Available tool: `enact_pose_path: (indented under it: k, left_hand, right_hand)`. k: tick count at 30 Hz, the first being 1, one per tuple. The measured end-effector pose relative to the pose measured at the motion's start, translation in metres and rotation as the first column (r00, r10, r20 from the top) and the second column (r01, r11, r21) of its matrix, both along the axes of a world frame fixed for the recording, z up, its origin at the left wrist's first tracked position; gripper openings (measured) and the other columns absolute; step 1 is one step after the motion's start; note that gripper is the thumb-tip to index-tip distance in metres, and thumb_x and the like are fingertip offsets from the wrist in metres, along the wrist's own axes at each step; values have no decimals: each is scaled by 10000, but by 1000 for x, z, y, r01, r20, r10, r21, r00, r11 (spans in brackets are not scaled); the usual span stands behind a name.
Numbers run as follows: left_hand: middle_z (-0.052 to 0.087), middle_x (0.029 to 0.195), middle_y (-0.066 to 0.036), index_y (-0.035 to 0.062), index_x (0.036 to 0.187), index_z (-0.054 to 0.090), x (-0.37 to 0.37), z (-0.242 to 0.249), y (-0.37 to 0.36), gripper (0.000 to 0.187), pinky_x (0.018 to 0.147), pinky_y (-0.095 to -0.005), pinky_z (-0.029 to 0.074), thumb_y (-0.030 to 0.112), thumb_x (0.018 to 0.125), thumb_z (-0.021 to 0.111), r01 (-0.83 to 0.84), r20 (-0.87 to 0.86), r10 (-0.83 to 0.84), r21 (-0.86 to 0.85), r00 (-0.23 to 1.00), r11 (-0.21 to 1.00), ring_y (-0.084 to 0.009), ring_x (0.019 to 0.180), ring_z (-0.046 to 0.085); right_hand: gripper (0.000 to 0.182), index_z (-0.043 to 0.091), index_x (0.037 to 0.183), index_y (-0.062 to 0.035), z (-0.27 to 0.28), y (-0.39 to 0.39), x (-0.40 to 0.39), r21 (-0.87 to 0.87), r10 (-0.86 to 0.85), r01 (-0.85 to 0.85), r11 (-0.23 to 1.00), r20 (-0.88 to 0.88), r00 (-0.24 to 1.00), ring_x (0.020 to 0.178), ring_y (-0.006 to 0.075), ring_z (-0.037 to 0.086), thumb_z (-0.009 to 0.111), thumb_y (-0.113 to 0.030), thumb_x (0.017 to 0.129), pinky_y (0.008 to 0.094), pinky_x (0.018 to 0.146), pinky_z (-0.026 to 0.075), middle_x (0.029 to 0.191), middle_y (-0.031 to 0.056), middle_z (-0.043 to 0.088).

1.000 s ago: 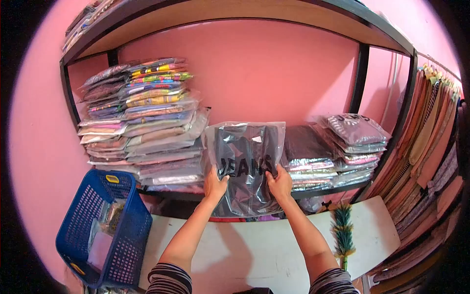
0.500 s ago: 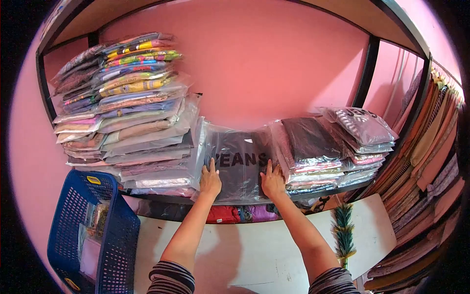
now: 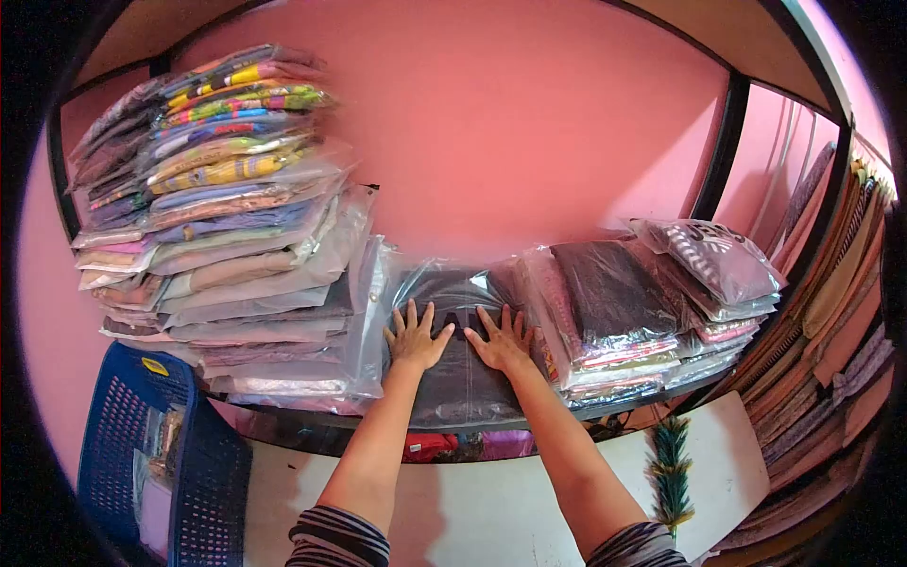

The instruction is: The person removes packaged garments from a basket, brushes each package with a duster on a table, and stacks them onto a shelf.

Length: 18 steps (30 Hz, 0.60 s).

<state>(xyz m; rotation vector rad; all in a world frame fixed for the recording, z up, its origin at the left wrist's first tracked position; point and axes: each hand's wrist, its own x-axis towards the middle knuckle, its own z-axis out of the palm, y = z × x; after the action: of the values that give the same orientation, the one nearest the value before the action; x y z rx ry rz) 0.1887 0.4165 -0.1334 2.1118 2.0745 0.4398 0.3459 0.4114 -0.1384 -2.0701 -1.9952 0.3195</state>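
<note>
A dark folded garment in a clear plastic bag (image 3: 463, 387) lies on the shelf between two groups of stacks. My left hand (image 3: 416, 338) rests on its left half with the fingers spread flat. My right hand (image 3: 503, 338) lies spread on the right half, its thumb close to the left thumb. Most of the printed lettering on the garment is hidden under my hands. Close by on the left rises a tall stack of bagged clothes (image 3: 250, 274). On the right, next to my right hand, sits a lower stack of bagged clothes (image 3: 619, 293).
A blue perforated basket (image 3: 213, 482) with bagged items inside stands at the lower left. Below the shelf is a white table (image 3: 463, 515), with a green tinsel-like strand (image 3: 669, 472) at its right. Garments on hangers (image 3: 812, 378) line the right side. Dark shelf posts (image 3: 723, 142) frame the space.
Both hands have moved forward and inward from the bag's side edges onto its top, fingers now spread. The lettering, readable before, is mostly covered. The view has shifted slightly.
</note>
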Motion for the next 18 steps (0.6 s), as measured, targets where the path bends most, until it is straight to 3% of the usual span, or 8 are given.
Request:
enact_pose_path:
  k: [3, 12, 15, 17, 18]
  left_hand:
    - [36, 1423, -72, 239, 1353, 162, 0, -2, 20, 692, 1014, -532, 43, 617, 789, 295, -13, 8, 14, -115, 1000, 993, -325, 1295, 39]
    - [34, 1422, -74, 251, 1354, 149, 0, -8, 32, 706, 1011, -539, 19, 631, 779, 303, -15, 37, 18, -87, 999, 996, -321, 1296, 37]
    - [105, 1413, -86, 241, 1345, 192, 7, 2, 36, 681, 1011, -537, 48, 598, 783, 331, -22, -3, 21, -120, 1000, 993, -320, 1292, 80]
    - [187, 1392, -90, 226, 1331, 239, 24, 29, 45, 656, 1009, -534, 83, 561, 780, 361, -164, -299, 71, -299, 952, 940, -310, 1285, 129]
    - [238, 1374, -85, 194, 1318, 269, 29, 20, 65, 644, 1012, -526, 62, 533, 781, 375, -154, -363, 66, -219, 930, 964, -291, 1280, 157]
  right_hand:
    - [673, 188, 1335, -331, -4, 18, 1, -40, -3, 1, 999, -42, 999, 1280, 393, 30, 270, -671, 760, 528, 1010, 48, 1409, 146, 56]
    - [681, 183, 1332, -348, -11, 28, 4, -9, -3, 3, 1000, -77, 997, 1282, 385, 32, 284, -683, 748, 532, 1006, 57, 1410, 146, 54]
    - [661, 232, 1327, -310, -3, 31, 1, -15, -2, 1, 1000, -24, 1000, 1272, 380, 122, 307, -649, 764, 540, 997, 93, 1395, 163, 121]
    - [611, 311, 1302, -252, 19, 42, -7, -150, 18, 7, 989, 164, 986, 1236, 369, 239, 384, -565, 782, 525, 980, 174, 1357, 169, 228]
    - [552, 385, 1257, -204, 22, 53, -16, -30, -26, 35, 999, 260, 965, 1187, 355, 331, 458, -473, 780, 485, 957, 247, 1308, 168, 307]
